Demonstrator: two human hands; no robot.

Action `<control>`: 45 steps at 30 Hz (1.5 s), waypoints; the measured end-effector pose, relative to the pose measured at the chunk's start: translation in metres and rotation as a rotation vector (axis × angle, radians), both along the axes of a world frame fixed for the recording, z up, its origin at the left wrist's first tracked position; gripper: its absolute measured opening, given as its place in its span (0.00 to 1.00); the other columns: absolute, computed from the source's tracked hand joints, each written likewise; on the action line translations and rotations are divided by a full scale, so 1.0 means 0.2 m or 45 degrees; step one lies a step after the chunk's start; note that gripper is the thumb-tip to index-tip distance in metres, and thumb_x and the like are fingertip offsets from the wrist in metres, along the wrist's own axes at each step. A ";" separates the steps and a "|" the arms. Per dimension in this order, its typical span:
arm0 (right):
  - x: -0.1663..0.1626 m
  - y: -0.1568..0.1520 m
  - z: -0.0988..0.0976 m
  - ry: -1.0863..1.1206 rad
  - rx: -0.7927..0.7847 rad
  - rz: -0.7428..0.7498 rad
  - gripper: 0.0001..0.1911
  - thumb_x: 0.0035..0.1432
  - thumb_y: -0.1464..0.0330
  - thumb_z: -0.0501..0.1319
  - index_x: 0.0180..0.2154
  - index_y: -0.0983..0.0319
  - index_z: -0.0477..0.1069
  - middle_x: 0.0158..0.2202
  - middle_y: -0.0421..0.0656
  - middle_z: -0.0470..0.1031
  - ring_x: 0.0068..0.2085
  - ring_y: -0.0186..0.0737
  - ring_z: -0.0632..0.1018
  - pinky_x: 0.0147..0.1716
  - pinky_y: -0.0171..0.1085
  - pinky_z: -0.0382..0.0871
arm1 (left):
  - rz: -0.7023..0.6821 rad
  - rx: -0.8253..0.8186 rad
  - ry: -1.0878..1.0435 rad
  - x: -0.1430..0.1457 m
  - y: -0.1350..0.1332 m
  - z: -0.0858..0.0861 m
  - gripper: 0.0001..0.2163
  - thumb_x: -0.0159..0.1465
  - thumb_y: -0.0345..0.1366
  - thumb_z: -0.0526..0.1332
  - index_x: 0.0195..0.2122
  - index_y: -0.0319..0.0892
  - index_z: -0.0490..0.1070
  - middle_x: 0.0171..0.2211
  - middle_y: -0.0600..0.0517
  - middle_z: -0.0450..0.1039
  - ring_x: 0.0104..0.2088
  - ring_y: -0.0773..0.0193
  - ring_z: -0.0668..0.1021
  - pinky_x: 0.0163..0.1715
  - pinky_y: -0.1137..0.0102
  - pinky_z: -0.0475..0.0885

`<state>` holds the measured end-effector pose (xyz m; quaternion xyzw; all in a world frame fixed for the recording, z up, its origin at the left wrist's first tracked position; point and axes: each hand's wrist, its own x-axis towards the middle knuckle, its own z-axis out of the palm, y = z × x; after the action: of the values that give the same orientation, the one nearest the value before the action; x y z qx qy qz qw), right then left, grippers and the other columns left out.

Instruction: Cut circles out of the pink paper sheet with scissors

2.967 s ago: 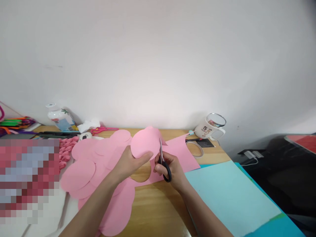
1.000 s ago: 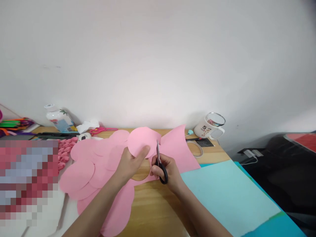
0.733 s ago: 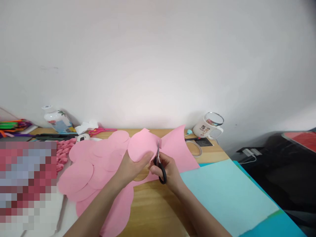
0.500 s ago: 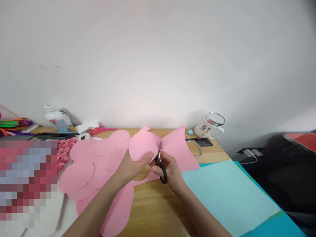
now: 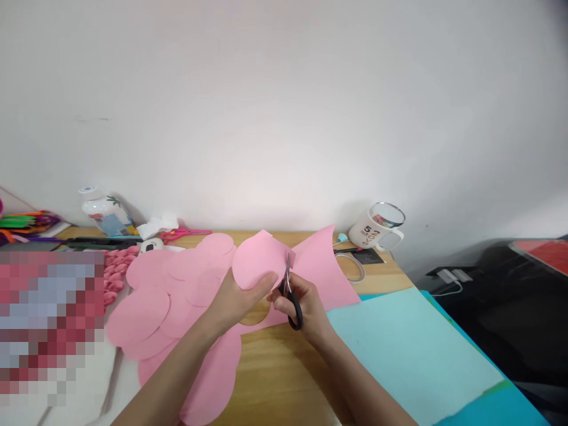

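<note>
My left hand [image 5: 242, 299] is closed on a rounded piece of pink paper [image 5: 258, 260], its thumb lying across the near edge. Black-handled scissors [image 5: 294, 312] are in my right hand [image 5: 307, 305], with the fingers in the loops. Their blades point up and away from me at the paper's right edge. Behind and to the right, a larger pink sheet [image 5: 317, 269] with a curved cut-out spreads over the table. Several pink paper rounds [image 5: 142, 316] lie overlapping to the left of my left hand.
A white mug [image 5: 370, 228] stands at the back right, near a coiled cable [image 5: 352, 268]. Light blue sheets [image 5: 403, 355] cover the right side. Along the back left are a white bottle [image 5: 106, 213], crumpled tissue [image 5: 157, 226] and pink scissors [image 5: 184, 235].
The pink paper has turned slightly in my left hand, and its pointed corner at the top now shows less. Both hands stay nearly in place.
</note>
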<state>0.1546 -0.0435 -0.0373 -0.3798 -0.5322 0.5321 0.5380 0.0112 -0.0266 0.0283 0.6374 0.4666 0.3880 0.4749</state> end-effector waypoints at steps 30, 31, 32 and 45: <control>0.01 0.00 0.03 -0.018 0.005 -0.019 0.08 0.44 0.65 0.63 0.25 0.62 0.66 0.19 0.35 0.61 0.22 0.32 0.61 0.22 0.33 0.55 | -0.036 0.048 -0.069 0.00 0.02 -0.06 0.09 0.59 0.40 0.58 0.35 0.40 0.72 0.30 0.52 0.78 0.38 0.60 0.78 0.37 0.70 0.73; 0.01 0.00 0.03 -0.023 0.002 -0.026 0.08 0.44 0.66 0.63 0.25 0.62 0.66 0.19 0.35 0.61 0.22 0.31 0.61 0.22 0.32 0.55 | -0.028 0.054 -0.065 0.00 0.02 -0.06 0.09 0.59 0.40 0.58 0.35 0.40 0.72 0.31 0.52 0.78 0.38 0.60 0.78 0.37 0.70 0.73; 0.01 0.00 0.03 -0.027 -0.001 -0.033 0.07 0.44 0.66 0.63 0.24 0.62 0.66 0.18 0.35 0.62 0.21 0.31 0.62 0.22 0.32 0.55 | -0.018 0.059 -0.060 0.00 0.02 -0.06 0.09 0.58 0.39 0.58 0.36 0.40 0.72 0.32 0.52 0.78 0.38 0.60 0.78 0.36 0.71 0.74; 0.01 0.00 0.03 -0.044 -0.044 -0.033 0.07 0.44 0.67 0.62 0.23 0.63 0.64 0.15 0.35 0.64 0.17 0.29 0.63 0.17 0.30 0.56 | 0.035 0.041 -0.003 -0.02 0.03 -0.08 0.10 0.58 0.41 0.59 0.34 0.39 0.72 0.34 0.50 0.77 0.38 0.59 0.77 0.34 0.70 0.74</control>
<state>0.1557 -0.0433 -0.0307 -0.4052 -0.5270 0.5275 0.5289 0.0077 -0.0214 0.0119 0.6381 0.4685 0.4025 0.4597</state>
